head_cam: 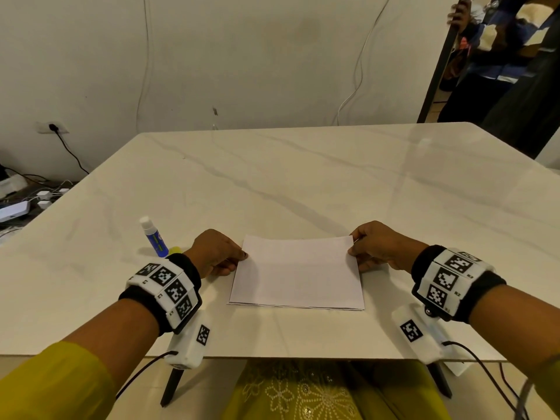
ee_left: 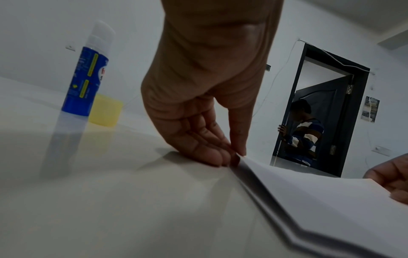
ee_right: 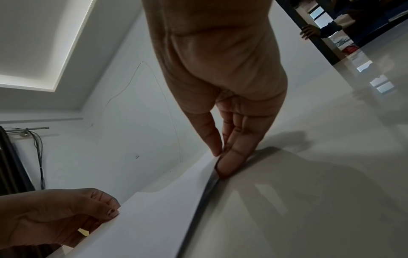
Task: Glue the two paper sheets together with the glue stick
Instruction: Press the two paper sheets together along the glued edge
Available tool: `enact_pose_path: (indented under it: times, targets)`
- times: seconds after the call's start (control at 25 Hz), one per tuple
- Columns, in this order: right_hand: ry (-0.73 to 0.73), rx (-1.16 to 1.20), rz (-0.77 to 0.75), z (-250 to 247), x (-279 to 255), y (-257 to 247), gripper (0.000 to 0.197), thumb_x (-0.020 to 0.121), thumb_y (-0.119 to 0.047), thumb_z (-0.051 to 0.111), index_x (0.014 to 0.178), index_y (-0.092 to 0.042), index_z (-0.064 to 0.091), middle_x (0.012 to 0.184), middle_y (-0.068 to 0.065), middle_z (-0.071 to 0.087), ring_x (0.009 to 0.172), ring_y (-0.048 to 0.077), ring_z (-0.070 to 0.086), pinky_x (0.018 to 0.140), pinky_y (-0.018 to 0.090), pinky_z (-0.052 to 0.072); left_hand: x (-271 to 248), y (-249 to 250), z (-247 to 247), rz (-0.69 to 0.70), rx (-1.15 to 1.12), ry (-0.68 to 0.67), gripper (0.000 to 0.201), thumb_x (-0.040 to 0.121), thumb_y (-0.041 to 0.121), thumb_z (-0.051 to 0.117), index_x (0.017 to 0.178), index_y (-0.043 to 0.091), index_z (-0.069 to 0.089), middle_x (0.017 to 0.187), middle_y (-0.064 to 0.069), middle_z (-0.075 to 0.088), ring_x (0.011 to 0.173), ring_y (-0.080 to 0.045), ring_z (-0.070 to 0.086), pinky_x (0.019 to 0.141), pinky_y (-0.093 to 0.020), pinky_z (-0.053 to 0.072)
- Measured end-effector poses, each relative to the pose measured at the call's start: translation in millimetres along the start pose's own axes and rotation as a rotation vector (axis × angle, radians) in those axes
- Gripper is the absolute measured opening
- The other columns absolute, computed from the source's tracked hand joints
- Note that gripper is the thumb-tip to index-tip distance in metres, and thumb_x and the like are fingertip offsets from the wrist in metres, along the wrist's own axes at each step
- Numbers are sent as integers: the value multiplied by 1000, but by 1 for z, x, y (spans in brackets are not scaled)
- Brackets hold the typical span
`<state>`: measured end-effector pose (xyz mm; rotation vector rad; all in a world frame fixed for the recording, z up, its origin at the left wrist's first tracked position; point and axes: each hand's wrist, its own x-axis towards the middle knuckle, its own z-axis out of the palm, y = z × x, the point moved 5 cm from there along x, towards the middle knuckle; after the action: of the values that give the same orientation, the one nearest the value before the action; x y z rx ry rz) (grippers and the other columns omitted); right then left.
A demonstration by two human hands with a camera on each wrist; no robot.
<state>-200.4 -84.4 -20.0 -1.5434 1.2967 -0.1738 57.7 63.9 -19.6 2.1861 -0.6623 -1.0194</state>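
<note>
Paper sheets point(head_cam: 297, 272): white, stacked one on the other, flat on the bench near the front edge, between the two hands. Edges of more than one sheet seen at the near side.
Top sheet: far corners lifted a little off the stack, seen in both wrist views.
Left hand point(head_cam: 216, 253): at the far left corner of the paper. Grip closed in a pinch, thumb on top, fingers point(ee_left: 207, 153) under the lifted corner, fingertips down on the bench.
Right hand point(head_cam: 378, 245): at the far right corner of the paper. Grip closed in a pinch too, thumb on top, fingers point(ee_right: 234, 157) tucked under the edge.
Glue stick point(head_cam: 153, 237): blue tube with a white cap on, standing upright on the bench, just left of the left hand, not touched.
Yellow thing point(ee_left: 105, 110): small, just behind the glue stick, on the bench. Cannot tell what it is.
Bench point(head_cam: 303, 177): pale marble top with grey veins, shiny.
Wrist bands point(head_cam: 165, 291): black bands with white blocks and black square marks, one on each wrist, wires hanging down.
Sleeves point(head_cam: 54, 386): yellow-green.
Wall point(head_cam: 242, 56): white, thin wires running down it, a plug socket point(head_cam: 52, 127) low on the left.
Doorway point(head_cam: 497, 56): dark frame at far right, another person's hand point(head_cam: 460, 13) on its edge.
</note>
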Motion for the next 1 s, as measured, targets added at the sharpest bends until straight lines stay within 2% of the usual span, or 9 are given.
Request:
enact_pose_path:
  times: [0.12,0.2,0.4,0.56,0.72,0.8,1.0]
  targets:
    - [-1,-3,1,2,0,0,17,85,12,52,80,-4,54,76,14,59,62,25,60,39,24,55,0,-1,0,2,-3,6,14,75,2,72,70,1,59,62,-13,56,51,-19,51,37,-18,46]
    - [2,-9,-3,2,0,0,15,85,11,52,83,-3,55,77,14,59,62,25,60,42,26,55,0,-2,0,11,-8,7,15,74,1,73,68,1,59,61,-13,56,51,-19,51,37,-18,47]
    - [32,-44,-19,1,-1,0,17,84,11,54,77,-5,54,73,14,58,58,25,59,37,25,53,1,-2,0,37,-14,14,16,72,0,74,65,0,60,60,-14,56,50,-20,51,37,-17,47]
    - [75,-101,-40,0,0,-2,14,81,10,58,78,-3,55,70,14,57,54,25,57,37,24,53,2,-2,0,63,-18,30,17,69,-2,76,63,0,60,59,-14,57,49,-20,51,38,-18,48]
    - [94,-119,-56,-2,-1,-4,21,79,9,63,69,-7,53,64,13,57,50,24,55,37,24,51,2,-1,0,86,5,59,16,68,0,78,63,0,62,57,-13,58,47,-20,52,38,-18,49]
    - [101,-116,-52,-3,-2,-4,22,77,10,64,68,-7,52,64,13,57,49,24,54,36,24,51,3,-1,0,99,16,77,16,66,0,79,62,0,63,55,-12,59,42,-17,52,39,-19,50]
    - [118,-133,-54,-4,-1,-3,25,75,12,65,66,-7,52,62,13,56,40,20,53,33,20,48,3,-1,1,107,18,90,16,65,-1,79,61,0,64,52,-11,59,41,-17,52,40,-19,51]
